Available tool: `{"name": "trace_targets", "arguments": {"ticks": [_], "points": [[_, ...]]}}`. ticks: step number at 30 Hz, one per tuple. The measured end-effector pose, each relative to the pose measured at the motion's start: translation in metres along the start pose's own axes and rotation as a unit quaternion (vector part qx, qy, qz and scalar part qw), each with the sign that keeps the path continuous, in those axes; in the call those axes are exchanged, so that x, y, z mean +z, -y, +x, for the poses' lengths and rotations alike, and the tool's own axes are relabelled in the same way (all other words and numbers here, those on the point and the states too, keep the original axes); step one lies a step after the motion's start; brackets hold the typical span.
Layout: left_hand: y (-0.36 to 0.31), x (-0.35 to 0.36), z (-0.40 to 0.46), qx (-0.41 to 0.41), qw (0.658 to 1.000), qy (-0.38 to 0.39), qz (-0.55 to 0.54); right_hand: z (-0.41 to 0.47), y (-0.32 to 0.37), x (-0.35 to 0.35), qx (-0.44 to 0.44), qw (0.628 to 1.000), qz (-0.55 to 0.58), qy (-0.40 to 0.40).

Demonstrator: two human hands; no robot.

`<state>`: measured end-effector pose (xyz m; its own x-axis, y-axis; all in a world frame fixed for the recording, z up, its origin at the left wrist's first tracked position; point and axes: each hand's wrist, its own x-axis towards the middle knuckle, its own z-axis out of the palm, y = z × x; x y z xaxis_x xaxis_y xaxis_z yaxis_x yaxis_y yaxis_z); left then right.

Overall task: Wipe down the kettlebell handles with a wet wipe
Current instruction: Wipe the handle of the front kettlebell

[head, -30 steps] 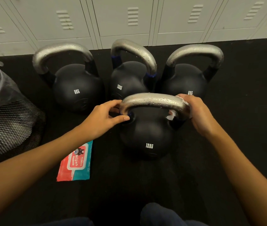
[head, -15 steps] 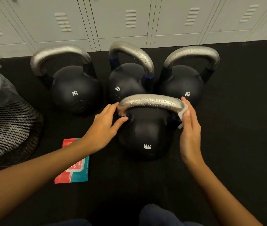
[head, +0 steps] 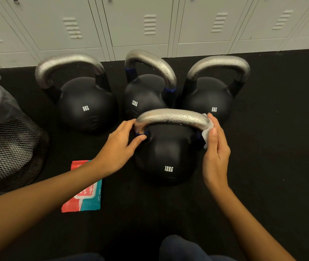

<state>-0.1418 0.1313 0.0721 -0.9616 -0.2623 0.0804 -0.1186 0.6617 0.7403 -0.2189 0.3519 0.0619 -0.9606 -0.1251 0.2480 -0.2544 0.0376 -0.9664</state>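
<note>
The front kettlebell [head: 166,157], marked 12KG, stands on the black floor [head: 272,166] just before three others. It looks heavy and rigid, unlikely to shift under wiping, though its steel handle [head: 170,117] is beaded with droplets and probably slick. The left hand [head: 120,146] grips the handle's left foot, fingers [head: 140,138] curled round it — a sound place to steady it. The right hand [head: 215,149] presses the wet wipe [head: 206,131] against the handle's right bend with fingers nearly straight; the wipe is soft and limp, so it should fold round the bar.

The rear middle kettlebell [head: 144,95] and the right one [head: 208,98] crowd close behind, leaving little room for knuckles. The wipes packet [head: 85,194] lies under the left forearm, a mesh bin [head: 8,147] stands at the left, lockers [head: 140,25] behind.
</note>
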Motion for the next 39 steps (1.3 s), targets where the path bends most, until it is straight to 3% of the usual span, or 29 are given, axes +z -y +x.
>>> {"name": "trace_targets", "arguments": {"ticks": [5, 13, 21, 28, 35, 39], "points": [[0.000, -0.001, 0.000, 0.006, 1.000, -0.003, 0.002, 0.003, 0.010, 0.006, -0.051, 0.998, -0.029, 0.013], [-0.001, -0.004, 0.001, 0.011, 1.000, -0.003, 0.001, -0.014, -0.008, 0.002, 0.000, 0.999, 0.025, -0.036], [0.000, -0.004, 0.001, 0.009, 1.000, 0.001, -0.006, 0.007, 0.005, 0.007, -0.062, 0.998, -0.017, 0.011], [0.004, -0.003, 0.002, 0.006, 1.000, 0.001, -0.008, -0.005, -0.017, -0.009, 0.035, 0.999, -0.011, -0.020], [0.005, -0.003, 0.002, 0.007, 1.000, 0.002, -0.001, 0.011, 0.008, 0.001, -0.064, 0.998, -0.019, 0.015], [0.005, -0.002, 0.002, 0.008, 1.000, 0.003, -0.005, 0.007, 0.003, -0.001, -0.029, 1.000, 0.006, 0.006]]}}
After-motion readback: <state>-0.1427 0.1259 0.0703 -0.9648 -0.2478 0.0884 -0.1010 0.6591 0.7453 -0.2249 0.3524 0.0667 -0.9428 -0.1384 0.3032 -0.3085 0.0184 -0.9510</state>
